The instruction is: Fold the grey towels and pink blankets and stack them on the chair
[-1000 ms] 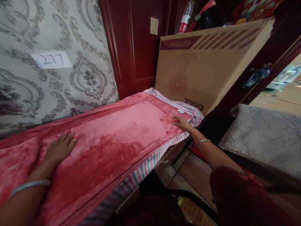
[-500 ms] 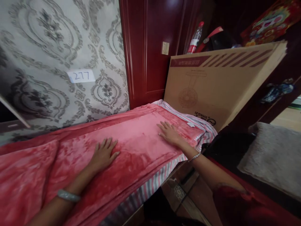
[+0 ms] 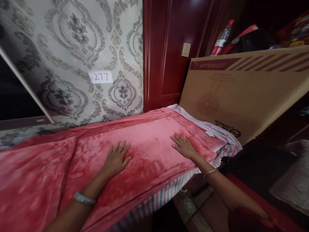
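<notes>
A folded pink-red plush blanket [image 3: 145,141] is spread lengthwise over a striped cloth [image 3: 166,190], whose edge hangs along the near side. My left hand [image 3: 117,159] rests flat on the blanket's middle, fingers spread, with a bangle on that wrist. Farther right, my right hand [image 3: 183,146] also lies palm down on the plush, its fingers apart and a thin bracelet at the wrist. Neither hand grips anything. A small white tag [image 3: 209,134] shows near the blanket's right end. To the left, another fold of the blanket [image 3: 36,174] overlaps in a thick layer.
A large cardboard box [image 3: 238,93] stands at the right end, with a plastic bottle [image 3: 220,38] behind its top edge. Patterned wallpaper carries a paper marked 277 [image 3: 100,77]. A dark screen [image 3: 19,93] stands left. A grey fuzzy cushion [image 3: 293,180] lies at right.
The view has turned left, so everything sits farther right in the picture. Both hands remain flat on the blanket, with little visible movement over it.
</notes>
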Demonstrator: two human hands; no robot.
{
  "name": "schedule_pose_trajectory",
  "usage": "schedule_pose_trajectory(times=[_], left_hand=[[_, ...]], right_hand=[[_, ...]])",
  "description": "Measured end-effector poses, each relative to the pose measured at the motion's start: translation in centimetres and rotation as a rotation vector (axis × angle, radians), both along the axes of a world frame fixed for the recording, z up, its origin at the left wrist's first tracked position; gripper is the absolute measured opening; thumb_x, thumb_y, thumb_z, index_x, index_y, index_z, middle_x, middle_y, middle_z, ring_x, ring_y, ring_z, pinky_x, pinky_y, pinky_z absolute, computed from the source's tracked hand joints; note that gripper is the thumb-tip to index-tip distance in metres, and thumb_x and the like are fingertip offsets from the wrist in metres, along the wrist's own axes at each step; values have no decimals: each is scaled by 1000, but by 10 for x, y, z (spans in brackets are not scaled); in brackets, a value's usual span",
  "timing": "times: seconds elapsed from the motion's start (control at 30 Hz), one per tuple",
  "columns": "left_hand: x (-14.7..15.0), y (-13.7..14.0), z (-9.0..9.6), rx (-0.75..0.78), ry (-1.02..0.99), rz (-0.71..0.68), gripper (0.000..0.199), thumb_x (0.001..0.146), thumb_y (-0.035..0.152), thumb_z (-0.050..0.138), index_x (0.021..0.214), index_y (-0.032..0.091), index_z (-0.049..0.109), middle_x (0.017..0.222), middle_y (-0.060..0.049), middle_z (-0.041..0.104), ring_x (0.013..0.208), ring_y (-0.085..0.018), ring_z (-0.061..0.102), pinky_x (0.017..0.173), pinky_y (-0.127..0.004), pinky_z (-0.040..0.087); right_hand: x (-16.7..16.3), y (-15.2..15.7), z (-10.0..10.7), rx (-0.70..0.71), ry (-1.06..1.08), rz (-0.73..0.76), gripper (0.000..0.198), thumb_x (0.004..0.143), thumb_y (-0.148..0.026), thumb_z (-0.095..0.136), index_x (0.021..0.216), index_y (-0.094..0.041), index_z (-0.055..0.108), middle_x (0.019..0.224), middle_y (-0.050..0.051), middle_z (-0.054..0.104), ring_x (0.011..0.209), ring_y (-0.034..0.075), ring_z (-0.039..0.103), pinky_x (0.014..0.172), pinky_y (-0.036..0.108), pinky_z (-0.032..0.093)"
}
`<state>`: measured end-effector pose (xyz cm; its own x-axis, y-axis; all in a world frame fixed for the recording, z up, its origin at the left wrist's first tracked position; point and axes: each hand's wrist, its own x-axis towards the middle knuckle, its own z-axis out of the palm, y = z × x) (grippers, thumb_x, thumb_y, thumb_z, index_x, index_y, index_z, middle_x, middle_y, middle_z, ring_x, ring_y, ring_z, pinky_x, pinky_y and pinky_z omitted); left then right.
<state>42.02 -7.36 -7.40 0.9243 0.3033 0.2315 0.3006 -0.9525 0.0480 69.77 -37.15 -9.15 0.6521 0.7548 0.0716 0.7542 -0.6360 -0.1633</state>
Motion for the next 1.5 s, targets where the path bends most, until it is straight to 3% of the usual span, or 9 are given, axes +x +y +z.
schedule_pose_trajectory(times=[0.13,0.4,0.77,0.93,1.1,1.23,1.37,1.43,1.5], left_hand=[[-2,1,-2,-28,-23,-16,63,95,50,48,152,24,46,161,-14,38,150,-40,29,117,-66,23],[-2,2,-3,-36,-11,-7,63,95,50,46,152,24,45,162,-13,36,150,-39,29,118,-65,23],[-1,3,-2,-37,-8,-4,62,95,48,47,152,22,46,161,-14,38,150,-39,29,119,-64,22],[-2,3,-5,-50,-55,-19,61,94,48,50,150,24,48,159,-15,40,149,-39,31,118,-65,24],[-3,7,-8,-148,-186,-49,66,91,46,52,150,17,47,162,-20,34,149,-38,31,119,-63,24],[-2,14,-3,-440,-520,-59,63,87,48,57,140,15,56,159,-20,39,147,-36,37,119,-56,30],[-2,20,6,-1158,-750,-28,70,80,58,65,134,13,58,136,-20,62,125,-35,61,111,-54,44],[-3,23,9,-1508,-750,-46,74,77,58,68,134,13,55,126,-19,67,112,-32,69,106,-54,49],[-5,27,10,-1709,-724,-71,69,79,55,67,134,15,53,124,-18,68,110,-30,70,107,-53,48]], right_hand=[[6,-4,-7,33,-84,-26,57,103,-49,31,153,-26,42,163,9,34,150,27,29,118,54,25],[40,-48,-5,103,-26,-408,59,97,-42,44,147,-11,48,147,22,53,135,36,49,109,52,39],[75,-89,27,163,323,-348,61,83,-43,63,134,-10,63,139,17,62,124,27,62,105,34,48],[75,-107,27,449,754,-350,71,72,-46,72,136,-16,61,151,15,51,132,27,56,110,36,46],[56,-96,35,798,924,-360,61,69,-30,73,129,-20,64,132,13,67,123,26,63,101,35,54],[29,-51,69,883,892,-315,75,74,-25,67,145,-14,50,119,13,73,108,25,70,93,36,57],[-19,22,103,818,626,-12,66,78,-25,63,143,-16,54,133,11,67,123,26,62,103,40,50],[-53,61,107,761,493,108,65,74,-17,59,139,-17,58,137,10,64,127,26,59,107,44,47],[-92,94,99,687,416,254,66,73,-13,55,139,-17,58,138,8,64,125,25,60,109,44,45]])
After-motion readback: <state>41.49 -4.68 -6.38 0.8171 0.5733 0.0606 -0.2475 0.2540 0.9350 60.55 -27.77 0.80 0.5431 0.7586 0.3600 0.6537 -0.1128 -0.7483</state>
